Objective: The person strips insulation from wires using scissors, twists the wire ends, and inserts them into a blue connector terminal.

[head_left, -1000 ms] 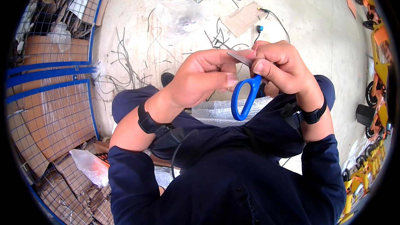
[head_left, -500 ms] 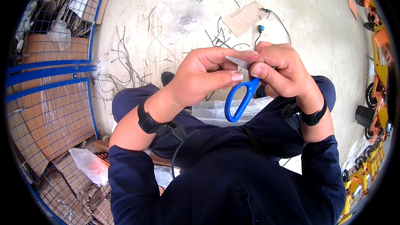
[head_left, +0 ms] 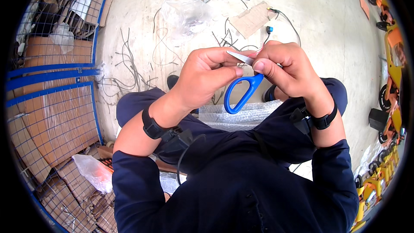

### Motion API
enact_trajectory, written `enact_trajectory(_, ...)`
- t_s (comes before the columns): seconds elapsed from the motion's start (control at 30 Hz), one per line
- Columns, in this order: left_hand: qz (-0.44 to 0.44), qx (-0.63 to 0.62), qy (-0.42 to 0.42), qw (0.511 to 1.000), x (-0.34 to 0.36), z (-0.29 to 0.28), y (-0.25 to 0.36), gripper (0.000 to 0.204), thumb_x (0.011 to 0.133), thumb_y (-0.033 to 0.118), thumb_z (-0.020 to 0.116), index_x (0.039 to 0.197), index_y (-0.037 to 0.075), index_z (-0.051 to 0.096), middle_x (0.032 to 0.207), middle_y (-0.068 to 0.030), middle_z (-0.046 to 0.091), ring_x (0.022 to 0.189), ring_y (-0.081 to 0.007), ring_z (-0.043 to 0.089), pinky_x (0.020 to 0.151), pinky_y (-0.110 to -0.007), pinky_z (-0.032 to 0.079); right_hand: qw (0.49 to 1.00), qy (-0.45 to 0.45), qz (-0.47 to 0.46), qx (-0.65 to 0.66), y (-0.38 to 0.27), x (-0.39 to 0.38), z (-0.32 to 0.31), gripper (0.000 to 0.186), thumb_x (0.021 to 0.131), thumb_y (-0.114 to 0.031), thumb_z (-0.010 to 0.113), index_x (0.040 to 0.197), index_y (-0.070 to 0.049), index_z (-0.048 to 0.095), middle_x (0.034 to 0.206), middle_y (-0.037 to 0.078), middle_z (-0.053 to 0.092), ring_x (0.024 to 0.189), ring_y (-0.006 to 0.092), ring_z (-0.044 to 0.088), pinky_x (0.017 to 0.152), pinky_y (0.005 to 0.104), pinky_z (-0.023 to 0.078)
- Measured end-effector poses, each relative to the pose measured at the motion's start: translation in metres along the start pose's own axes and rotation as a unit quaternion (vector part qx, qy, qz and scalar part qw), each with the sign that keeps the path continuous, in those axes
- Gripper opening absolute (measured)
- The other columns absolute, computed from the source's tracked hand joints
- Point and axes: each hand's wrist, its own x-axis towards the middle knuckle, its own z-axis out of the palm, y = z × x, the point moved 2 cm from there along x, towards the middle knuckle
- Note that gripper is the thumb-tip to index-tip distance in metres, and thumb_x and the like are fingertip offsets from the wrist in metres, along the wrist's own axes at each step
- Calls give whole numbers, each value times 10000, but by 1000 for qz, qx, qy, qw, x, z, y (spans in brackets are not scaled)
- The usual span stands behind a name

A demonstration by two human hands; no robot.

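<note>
My right hand is closed on blue-handled scissors, thumb pressed near the pivot. The blade points left, toward my left hand, and the handle loop hangs below. A thin pinkish-red wire shows at the right fingertips, above the blade. A dark cable with a blue connector reaches the top of the same hand. Opposite it, my left hand has curled fingers, its index finger running behind the blade and its thumb below. Whatever lies between the left fingers is hidden.
Dark cable scraps and a clear plastic bag litter the floor. A cardboard piece lies beyond my hands, bubble wrap between my legs. A blue mesh cage with cardboard stands left; yellow-orange wheeled machines line the right.
The scissors have tilted and shifted a little left and up, their handle loop swinging left. Less of the red wire shows above the right fingers. Both hands stay close together.
</note>
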Motion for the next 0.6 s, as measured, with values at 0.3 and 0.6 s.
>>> enact_trajectory(0.3,-38,-48,-46,997,-7,-6,-5,342,825,-51,525,1149,-21,629,863,-59,672,694,-48,540,645,-196,429,971,-93,104,193,-4,-3,1,269,921,-210,606,748,-6,637,586,-1,531,525,68,464,515,239,379)
enact_trajectory(0.6,-32,-107,-88,990,-5,-3,-4,442,831,-48,528,1271,-80,499,859,-85,624,775,-132,571,747,-257,462,967,-58,79,236,1,-3,0,284,940,-228,575,775,-4,631,592,-15,510,520,48,440,514,216,373)
